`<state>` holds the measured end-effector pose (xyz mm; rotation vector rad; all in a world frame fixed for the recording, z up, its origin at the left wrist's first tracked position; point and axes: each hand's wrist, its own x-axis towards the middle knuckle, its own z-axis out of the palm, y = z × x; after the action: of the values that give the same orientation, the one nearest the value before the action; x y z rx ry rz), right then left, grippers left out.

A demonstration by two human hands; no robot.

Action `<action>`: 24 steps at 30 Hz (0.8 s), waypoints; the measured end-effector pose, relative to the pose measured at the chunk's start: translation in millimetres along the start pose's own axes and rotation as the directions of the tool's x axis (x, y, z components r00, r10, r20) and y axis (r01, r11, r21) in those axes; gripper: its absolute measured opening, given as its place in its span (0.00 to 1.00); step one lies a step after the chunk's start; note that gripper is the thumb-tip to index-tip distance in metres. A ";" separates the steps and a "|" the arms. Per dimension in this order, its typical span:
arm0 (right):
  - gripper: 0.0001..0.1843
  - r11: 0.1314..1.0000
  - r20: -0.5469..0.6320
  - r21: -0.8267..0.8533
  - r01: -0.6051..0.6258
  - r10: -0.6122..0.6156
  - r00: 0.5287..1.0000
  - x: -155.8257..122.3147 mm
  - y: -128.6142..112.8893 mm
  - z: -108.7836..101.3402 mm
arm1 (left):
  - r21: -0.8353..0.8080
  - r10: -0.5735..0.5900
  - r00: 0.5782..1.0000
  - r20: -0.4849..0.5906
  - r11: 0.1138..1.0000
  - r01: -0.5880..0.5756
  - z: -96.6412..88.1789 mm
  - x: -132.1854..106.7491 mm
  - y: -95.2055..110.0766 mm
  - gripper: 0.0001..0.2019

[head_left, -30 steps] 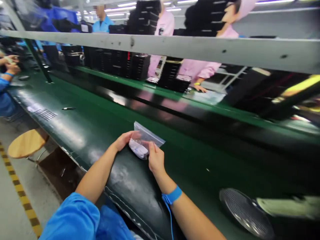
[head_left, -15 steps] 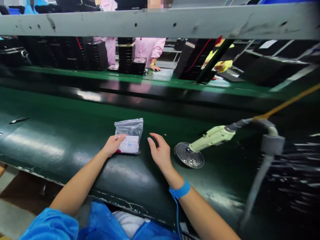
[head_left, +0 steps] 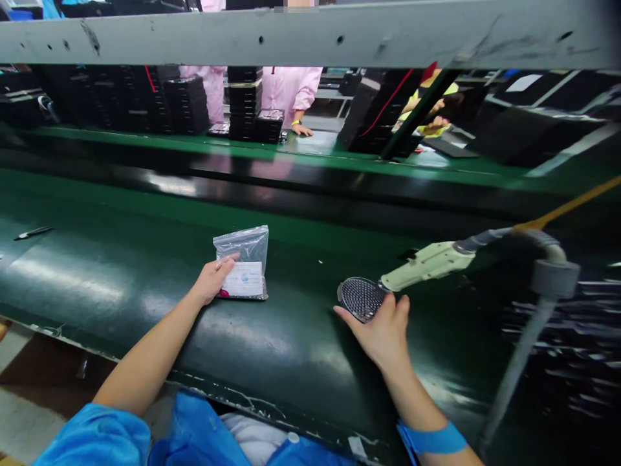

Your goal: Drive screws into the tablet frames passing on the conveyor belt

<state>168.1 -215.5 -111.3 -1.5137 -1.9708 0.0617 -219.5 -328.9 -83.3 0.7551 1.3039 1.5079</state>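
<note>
A small clear plastic bag (head_left: 244, 262) with a white printed packet inside lies flat on the dark green belt (head_left: 121, 272). My left hand (head_left: 212, 279) rests on the bag's left edge, fingers laid out flat. My right hand (head_left: 381, 330) has its fingers spread and touches the near rim of a round black perforated disc (head_left: 359, 298), the head of a pale cream tool (head_left: 427, 262) on a grey hose (head_left: 514, 236). A blue strap (head_left: 431, 439) circles my right wrist.
A grey rail (head_left: 310, 35) crosses overhead. Stacks of black trays (head_left: 184, 103) stand on the far green bench, where people in pink coats (head_left: 291, 87) work. A small dark tool (head_left: 33, 231) lies on the belt at far left.
My right hand has left the bag and moved right to the disc of the cream tool. The left hand stays on the bag, which has shifted slightly.
</note>
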 end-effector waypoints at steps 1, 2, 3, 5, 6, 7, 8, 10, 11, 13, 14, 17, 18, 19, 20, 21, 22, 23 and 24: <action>0.74 1.000 0.003 0.006 -0.015 0.015 1.000 4.2 0.8 3.9 | -0.009 0.004 1.000 -0.007 1.000 -0.004 -1.3 0.7 -0.4 0.36; 0.74 1.000 -0.003 0.012 -0.015 0.015 1.000 6.7 0.5 7.4 | -0.018 0.009 1.000 -0.015 1.000 -0.009 -2.7 1.4 -0.7 0.35; 0.72 1.000 -0.014 0.016 0.000 0.000 1.000 7.1 -1.1 10.6 | -0.026 0.014 1.000 -0.023 1.000 -0.015 -4.1 2.1 -0.8 0.35; 0.68 0.998 -0.025 0.016 0.057 -0.057 0.998 2.5 -8.0 16.3 | -0.037 0.023 0.999 -0.039 0.999 -0.025 -7.2 3.4 -0.4 0.35; 0.66 0.996 -0.021 0.017 0.093 -0.092 0.996 -1.5 -13.1 19.4 | -0.041 0.025 0.999 -0.045 0.999 -0.027 -8.8 4.1 0.1 0.35; 0.64 0.991 -0.011 0.020 0.135 -0.135 0.991 -5.6 -19.1 22.8 | -0.043 0.026 0.998 -0.049 0.999 -0.028 -10.4 4.9 0.7 0.35; 0.61 0.983 0.003 0.029 0.179 -0.179 0.984 -9.0 -26.0 27.0 | -0.046 0.025 0.998 -0.052 0.999 -0.028 -12.1 5.7 1.3 0.35; 0.58 0.966 0.028 0.054 0.252 -0.253 0.967 -11.5 -41.3 37.2 | -0.052 0.023 0.998 -0.052 0.998 -0.026 -15.5 7.9 2.8 0.35; 0.56 0.958 0.037 0.068 0.279 -0.282 0.959 -10.1 -49.6 43.0 | -0.055 0.023 0.998 -0.052 0.998 -0.026 -17.1 9.1 3.6 0.35; 0.55 0.945 0.056 0.096 0.313 -0.319 0.946 -3.8 -67.3 53.1 | -0.060 0.025 0.998 -0.057 0.998 -0.029 -19.9 11.5 5.0 0.36; 0.54 0.944 0.068 0.101 0.314 -0.321 0.945 -0.2 -76.9 56.4 | -0.063 0.028 0.998 -0.064 0.998 -0.032 -20.9 12.6 5.6 0.36; 0.48 0.942 0.078 0.102 0.319 -0.328 0.942 3.6 -110.0 55.1 | -0.067 0.037 0.995 -0.096 0.997 -0.043 -22.5 14.5 6.7 0.37; 0.44 0.930 0.072 0.128 0.344 -0.355 0.932 1.7 -122.6 51.7 | -0.067 0.037 0.994 -0.106 0.997 -0.045 -22.7 14.7 6.9 0.38; 0.41 0.904 0.068 0.187 0.384 -0.402 0.913 -1.3 -135.9 48.1 | -0.067 0.037 0.993 -0.112 0.997 -0.045 -22.8 14.6 7.0 0.38; 0.39 0.863 0.071 0.280 0.419 -0.454 0.888 -4.5 -149.8 45.2 | -0.067 0.036 0.993 -0.116 0.997 -0.044 -23.0 14.4 7.1 0.38; 0.38 0.816 0.086 0.396 0.420 -0.488 0.868 -7.1 -164.0 44.1 | -0.067 0.035 0.993 -0.117 0.997 -0.043 -23.3 14.0 7.0 0.37; 0.38 0.779 0.125 0.513 0.360 -0.483 0.867 -8.1 -178.2 45.4 | -0.067 0.034 0.993 -0.115 0.997 -0.042 -23.7 13.6 6.9 0.37; 0.40 0.749 0.189 0.620 0.232 -0.430 0.883 -6.8 -191.8 49.5 | -0.066 0.034 0.993 -0.113 0.997 -0.041 -24.2 13.2 6.7 0.36; 0.44 0.707 0.276 0.705 0.053 -0.342 0.898 -3.1 -204.3 56.1 | -0.066 0.033 0.993 -0.111 0.997 -0.041 -24.7 12.9 6.4 0.36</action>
<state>-33.8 -267.6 -74.0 -0.8152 -2.0541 0.9677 -247.9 -325.5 -84.6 0.6639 1.3181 1.6350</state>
